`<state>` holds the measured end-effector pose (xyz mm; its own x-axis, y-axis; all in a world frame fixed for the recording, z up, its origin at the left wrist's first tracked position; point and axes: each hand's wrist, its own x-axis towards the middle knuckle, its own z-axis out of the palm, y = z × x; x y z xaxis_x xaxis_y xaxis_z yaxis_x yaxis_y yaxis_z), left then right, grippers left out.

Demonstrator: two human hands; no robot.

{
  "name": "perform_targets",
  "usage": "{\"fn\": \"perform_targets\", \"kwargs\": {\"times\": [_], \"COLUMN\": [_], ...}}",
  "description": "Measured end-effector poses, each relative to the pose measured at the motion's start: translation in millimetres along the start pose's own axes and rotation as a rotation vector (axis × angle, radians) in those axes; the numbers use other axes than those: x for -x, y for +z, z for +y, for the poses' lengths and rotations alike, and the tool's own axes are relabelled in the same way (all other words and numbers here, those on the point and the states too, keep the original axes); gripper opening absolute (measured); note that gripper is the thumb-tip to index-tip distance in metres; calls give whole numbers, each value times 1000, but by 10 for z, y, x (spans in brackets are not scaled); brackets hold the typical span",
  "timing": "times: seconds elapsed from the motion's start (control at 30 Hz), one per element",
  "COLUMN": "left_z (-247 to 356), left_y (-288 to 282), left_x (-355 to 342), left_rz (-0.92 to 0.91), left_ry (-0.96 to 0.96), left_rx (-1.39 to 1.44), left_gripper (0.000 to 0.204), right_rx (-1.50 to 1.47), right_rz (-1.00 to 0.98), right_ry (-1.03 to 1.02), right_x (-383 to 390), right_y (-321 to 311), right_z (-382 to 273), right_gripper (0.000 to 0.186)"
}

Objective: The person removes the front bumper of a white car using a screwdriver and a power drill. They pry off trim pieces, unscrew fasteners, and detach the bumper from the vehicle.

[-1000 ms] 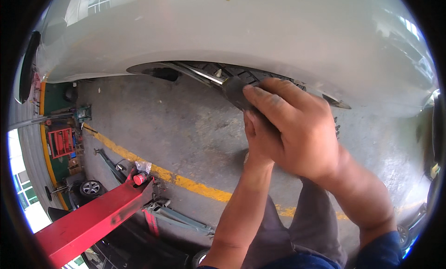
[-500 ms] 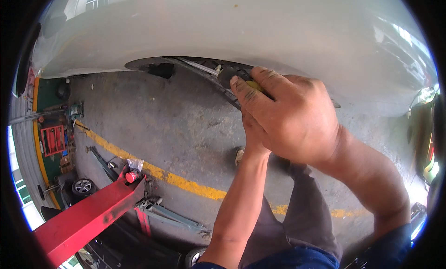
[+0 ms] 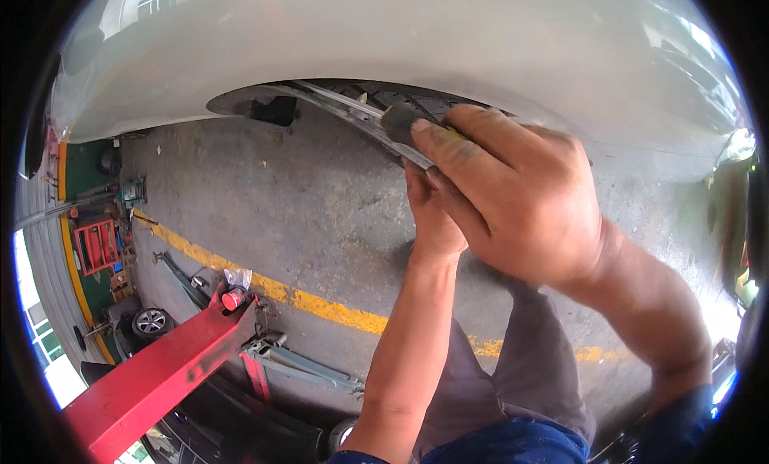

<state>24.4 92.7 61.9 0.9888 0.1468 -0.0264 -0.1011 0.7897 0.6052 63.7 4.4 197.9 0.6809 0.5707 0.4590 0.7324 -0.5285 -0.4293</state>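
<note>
A tool with a black-and-yellow handle [image 3: 407, 123] lies in my right hand [image 3: 521, 196], its fingers closed round the grip. Its head blends into a pale metal strip [image 3: 340, 102] along the edge of the wheel arch, so the exact kind stays unclear. That strip runs slantwise under the curved lower edge of a silver car body panel [image 3: 416, 32]. Below the right hand, my left hand [image 3: 436, 220] reaches up to the strip's underside. Its fingers are mostly hidden behind the strip and the right hand.
A red lift arm [image 3: 160, 368] comes in from the lower left, with a small red can [image 3: 233, 299] near its end. Grey lift parts [image 3: 308, 366] lie beside it. Farther left are a red rack [image 3: 98, 246] and a wheel [image 3: 150, 322]. A yellow line [image 3: 332, 310] crosses the floor.
The right hand and tool have shifted slightly right, and the handle lies along the strip. The left hand sits slightly lower under it. The view has shifted slightly.
</note>
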Motion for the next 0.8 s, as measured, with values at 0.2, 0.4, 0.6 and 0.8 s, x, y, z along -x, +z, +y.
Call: {"fn": "perform_targets", "kwargs": {"times": [0.2,0.4,0.6,0.8], "left_z": [-1,52,29,-6], "left_y": [-29,-25,-24,-28], "left_x": [-8,-9,6,-25], "left_rz": [-16,-16,-3,32], "left_ry": [-21,-38,-58,-68], "left_rx": [-10,-8,-24,-53], "left_gripper": [54,54,55,55], "right_rx": [-9,-11,-206,-47], "right_rz": [34,48,117,-72], "right_ry": [107,178,185,54], "right_x": [22,-60,-134,-255], "right_y": [130,207,228,85], "right_z": [-134,-228,-102,-55], "right_gripper": [30,31,31,32]}}
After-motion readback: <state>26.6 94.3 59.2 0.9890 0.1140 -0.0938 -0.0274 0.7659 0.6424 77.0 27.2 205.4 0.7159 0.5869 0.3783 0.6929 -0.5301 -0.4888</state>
